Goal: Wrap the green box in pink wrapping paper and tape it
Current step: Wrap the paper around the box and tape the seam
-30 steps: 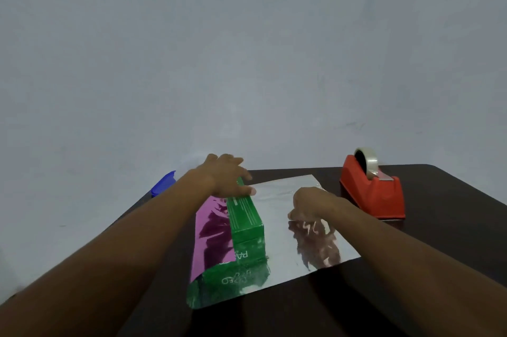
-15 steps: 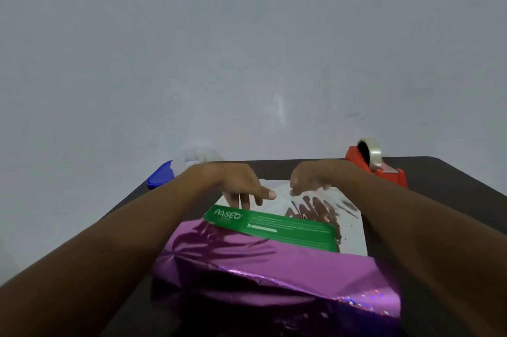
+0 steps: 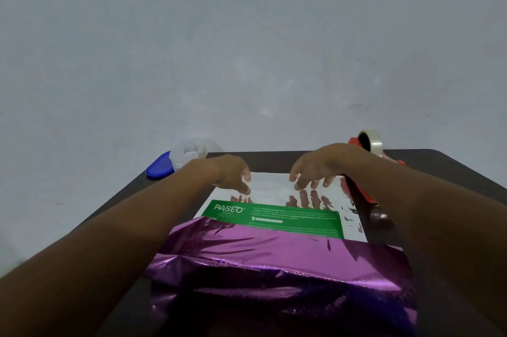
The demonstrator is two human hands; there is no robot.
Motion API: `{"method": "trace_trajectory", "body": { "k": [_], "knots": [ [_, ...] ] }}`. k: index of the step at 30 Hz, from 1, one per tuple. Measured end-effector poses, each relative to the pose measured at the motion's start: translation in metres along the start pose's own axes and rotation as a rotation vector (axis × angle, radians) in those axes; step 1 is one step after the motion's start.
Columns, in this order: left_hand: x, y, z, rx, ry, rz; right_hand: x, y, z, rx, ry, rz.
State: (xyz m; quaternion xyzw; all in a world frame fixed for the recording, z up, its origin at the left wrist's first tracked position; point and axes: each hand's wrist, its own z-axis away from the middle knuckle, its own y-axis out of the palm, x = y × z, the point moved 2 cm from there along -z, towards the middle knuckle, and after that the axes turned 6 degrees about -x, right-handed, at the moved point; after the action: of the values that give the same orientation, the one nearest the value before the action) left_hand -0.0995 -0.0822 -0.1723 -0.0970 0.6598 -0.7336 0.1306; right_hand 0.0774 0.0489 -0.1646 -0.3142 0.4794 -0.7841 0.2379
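Note:
The green box point(image 3: 274, 218) lies lengthwise across the shiny pink wrapping paper point(image 3: 274, 260). The near flap of the paper is folded up over the box, so only the box's far green strip shows. Beyond the box the paper's silvery inner side point(image 3: 271, 190) lies flat and mirrors my fingers. My left hand point(image 3: 230, 173) and my right hand point(image 3: 318, 168) hover just above that far part of the sheet, fingers curled downward and apart, holding nothing. A red tape dispenser point(image 3: 367, 150) with a clear roll stands behind my right wrist.
The dark table point(image 3: 452, 172) ends at a pale wall right behind the paper. A blue lid point(image 3: 159, 169) and a white crumpled bag point(image 3: 192, 151) sit at the far left corner.
The box was turned from pointing away to lying crosswise, and the near flap came up over it. Since half a second ago both hands have lifted slightly off the far paper.

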Motion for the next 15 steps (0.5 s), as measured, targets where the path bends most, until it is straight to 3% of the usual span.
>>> {"method": "trace_trajectory", "body": {
  "k": [6,12,15],
  "knots": [
    [-0.012,0.019,-0.004,0.245,0.010,-0.081,0.007,0.016,-0.003,0.098,0.014,0.106],
    [-0.001,0.010,-0.010,-0.018,-0.038,-0.031,0.007,0.006,-0.004,0.001,0.011,0.116],
    [0.008,0.005,-0.018,-0.057,-0.017,-0.018,0.007,-0.005,-0.007,-0.037,0.004,0.136]
  ]
}}
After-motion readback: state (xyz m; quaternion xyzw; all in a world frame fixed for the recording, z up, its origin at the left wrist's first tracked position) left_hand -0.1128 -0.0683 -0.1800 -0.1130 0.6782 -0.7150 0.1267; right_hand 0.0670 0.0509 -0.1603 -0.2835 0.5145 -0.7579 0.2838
